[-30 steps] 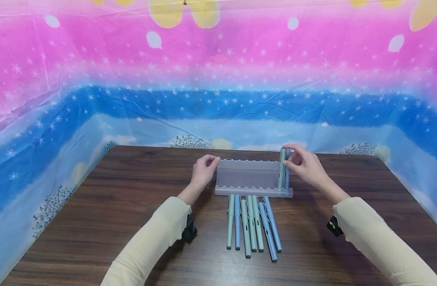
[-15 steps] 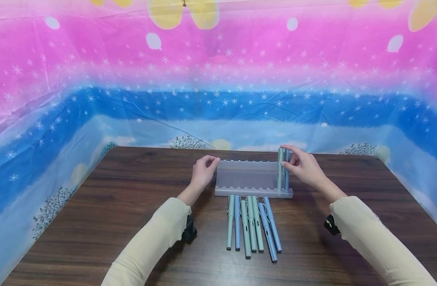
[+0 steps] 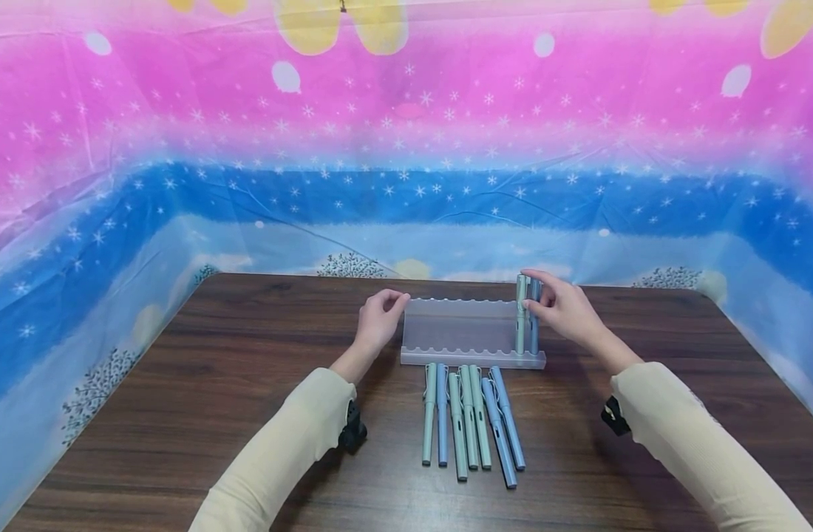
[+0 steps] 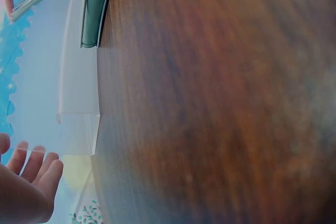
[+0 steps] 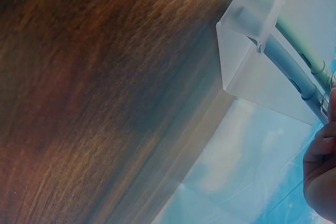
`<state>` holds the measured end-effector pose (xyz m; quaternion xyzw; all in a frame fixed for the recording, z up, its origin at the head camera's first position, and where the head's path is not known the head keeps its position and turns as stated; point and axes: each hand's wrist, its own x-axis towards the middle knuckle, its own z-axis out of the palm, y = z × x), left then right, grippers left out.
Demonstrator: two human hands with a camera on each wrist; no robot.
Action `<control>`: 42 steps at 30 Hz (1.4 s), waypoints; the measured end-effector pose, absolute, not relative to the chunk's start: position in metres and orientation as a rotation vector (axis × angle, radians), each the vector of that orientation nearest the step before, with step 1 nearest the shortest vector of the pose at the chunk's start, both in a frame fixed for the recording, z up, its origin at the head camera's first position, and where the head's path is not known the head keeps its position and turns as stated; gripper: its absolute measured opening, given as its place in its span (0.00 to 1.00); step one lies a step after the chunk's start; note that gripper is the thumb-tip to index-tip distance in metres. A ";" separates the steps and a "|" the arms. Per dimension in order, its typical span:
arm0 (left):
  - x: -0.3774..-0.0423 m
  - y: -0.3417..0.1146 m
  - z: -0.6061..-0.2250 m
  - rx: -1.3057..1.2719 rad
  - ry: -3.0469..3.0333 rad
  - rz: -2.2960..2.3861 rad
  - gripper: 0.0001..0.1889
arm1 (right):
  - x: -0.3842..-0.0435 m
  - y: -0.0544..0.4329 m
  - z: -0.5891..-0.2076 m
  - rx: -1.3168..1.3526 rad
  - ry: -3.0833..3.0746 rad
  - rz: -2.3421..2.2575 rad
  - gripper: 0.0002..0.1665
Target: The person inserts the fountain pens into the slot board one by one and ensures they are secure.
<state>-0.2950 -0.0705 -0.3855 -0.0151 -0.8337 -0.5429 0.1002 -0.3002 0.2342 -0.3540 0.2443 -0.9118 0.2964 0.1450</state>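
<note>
Seven loose pens [image 3: 481,428] lie on the table [image 3: 213,414] at six o'clock from the clear rack [image 3: 460,325]; a patterned cloth [image 3: 406,196] hangs at twelve. Your right hand [image 3: 569,307] partly hides the upright blue pen [image 3: 534,338]; its wrist view crops it. It pinches the green pen [image 3: 520,329], upright at the rack's three-o'clock end. Your left hand [image 3: 378,318] pinches the rack's ten-o'clock corner.
</note>
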 end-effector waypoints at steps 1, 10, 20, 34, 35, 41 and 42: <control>-0.295 -0.071 -0.386 -0.046 -2.463 -1.605 0.14 | -0.300 0.234 -0.354 0.702 -2.631 0.853 0.30; -0.295 -0.071 -0.386 -0.051 -2.460 -1.599 0.14 | -0.300 0.234 -0.353 0.691 -2.655 0.838 0.30; -0.296 -0.071 -0.386 -0.057 -2.455 -1.616 0.13 | -0.301 0.233 -0.353 0.676 -2.659 0.846 0.30; -0.296 -0.070 -0.386 -0.041 -2.463 -1.598 0.14 | -0.295 0.235 -0.353 0.714 -2.560 0.838 0.30; -0.296 -0.070 -0.386 -0.041 -2.464 -1.596 0.14 | -0.294 0.236 -0.354 0.720 -2.548 0.837 0.29; -0.296 -0.070 -0.386 -0.049 -2.458 -1.604 0.13 | -0.284 0.239 -0.357 0.737 -2.518 0.842 0.28; -0.296 -0.070 -0.386 -0.053 -2.455 -1.608 0.13 | -0.282 0.239 -0.358 0.735 -2.524 0.843 0.28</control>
